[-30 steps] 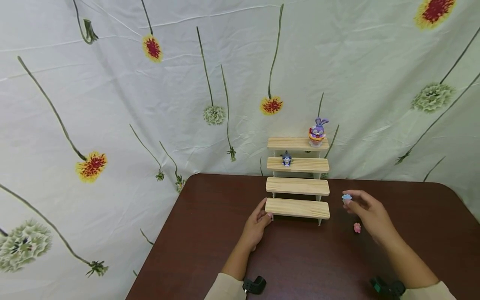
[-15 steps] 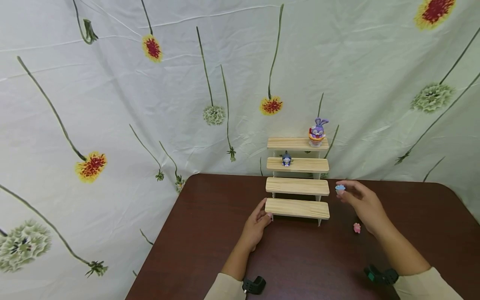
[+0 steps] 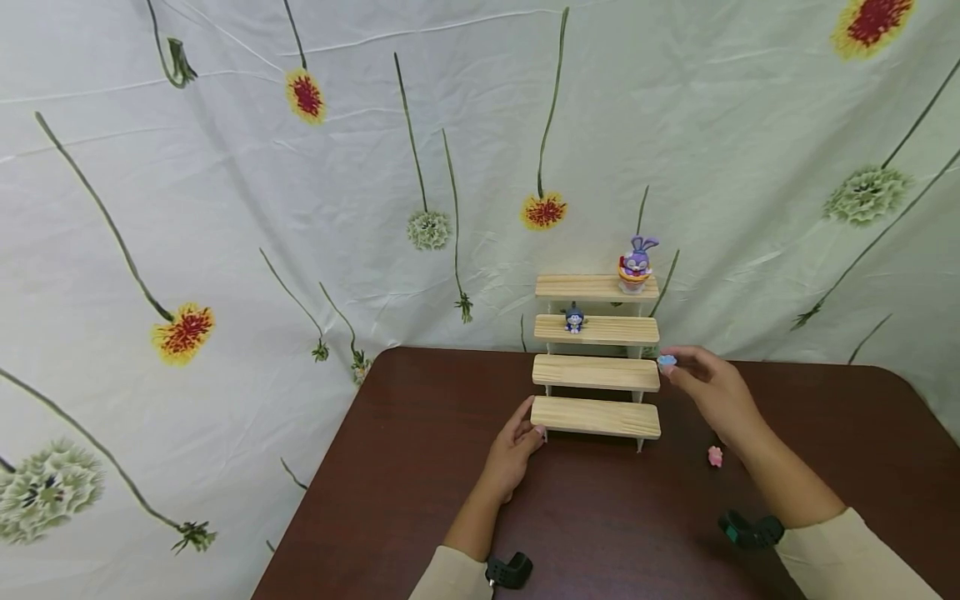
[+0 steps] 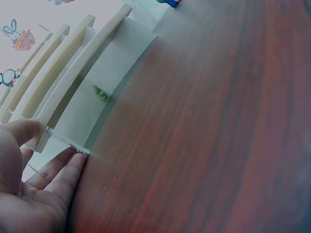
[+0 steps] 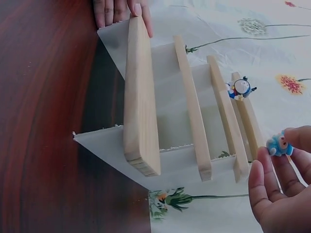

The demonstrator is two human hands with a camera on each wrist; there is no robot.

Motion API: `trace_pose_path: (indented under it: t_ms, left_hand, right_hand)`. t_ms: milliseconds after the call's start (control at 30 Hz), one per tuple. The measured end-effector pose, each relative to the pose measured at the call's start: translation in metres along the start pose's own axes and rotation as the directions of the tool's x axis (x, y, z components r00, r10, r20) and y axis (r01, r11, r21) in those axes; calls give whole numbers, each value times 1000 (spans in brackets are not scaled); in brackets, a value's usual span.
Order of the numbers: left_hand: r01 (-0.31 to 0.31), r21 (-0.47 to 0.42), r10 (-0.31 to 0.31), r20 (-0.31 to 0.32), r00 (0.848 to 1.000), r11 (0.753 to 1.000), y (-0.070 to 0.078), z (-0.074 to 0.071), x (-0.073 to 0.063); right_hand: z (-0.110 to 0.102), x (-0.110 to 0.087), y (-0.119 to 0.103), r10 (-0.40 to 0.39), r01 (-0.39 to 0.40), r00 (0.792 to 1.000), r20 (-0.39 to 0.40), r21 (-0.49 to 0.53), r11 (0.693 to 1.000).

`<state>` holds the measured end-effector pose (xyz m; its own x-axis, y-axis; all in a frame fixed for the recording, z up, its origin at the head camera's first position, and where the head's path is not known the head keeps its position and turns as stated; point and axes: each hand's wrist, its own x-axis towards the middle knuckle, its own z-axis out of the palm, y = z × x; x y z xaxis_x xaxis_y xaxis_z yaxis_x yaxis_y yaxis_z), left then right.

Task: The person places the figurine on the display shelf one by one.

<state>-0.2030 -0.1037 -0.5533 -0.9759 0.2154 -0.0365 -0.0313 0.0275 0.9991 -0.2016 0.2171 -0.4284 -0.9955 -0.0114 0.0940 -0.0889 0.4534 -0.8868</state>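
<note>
- Head view: my right hand (image 3: 716,396) pinches the small blue figure (image 3: 666,362) – the nearer hand by far – just off the boards' right ends; the wooden stand (image 3: 596,415) lies at 9 o'clock from it, boards running 9 to 3.
- Left wrist view: my left hand (image 4: 36,179), half closed, grips the stand's near end, fingers low at the leg (image 4: 67,140).
- Right wrist view: stand toward 10 o'clock from the figure – touching or apart, I can't tell.

A brown table (image 3: 600,517) bears a tiered stand (image 3: 596,367) and pink figurine (image 3: 715,457).
</note>
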Motion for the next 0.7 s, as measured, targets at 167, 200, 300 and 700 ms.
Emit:
trace_pose_path:
  t_ms: [167, 200, 300, 700]
  left_hand:
    - [9, -2, -9, -4, 1000, 1000, 1, 0, -1]
    - [9, -2, -9, -5, 1000, 1000, 1, 0, -1]
    - [5, -2, -5, -10, 1000, 1000, 1, 0, 0]
    - [-4, 6, 4, -8, 1000, 1000, 0, 1, 0]
  right_hand:
    - [2, 9, -4, -5, 5, 1000, 4, 3, 1000]
    - [3, 11, -4, -2, 2, 1000, 4, 4, 1000]
    - [4, 16, -5, 2, -2, 1000, 0, 9, 1000]
    - [8, 37, -9, -21, 21, 1000, -6, 29, 999]
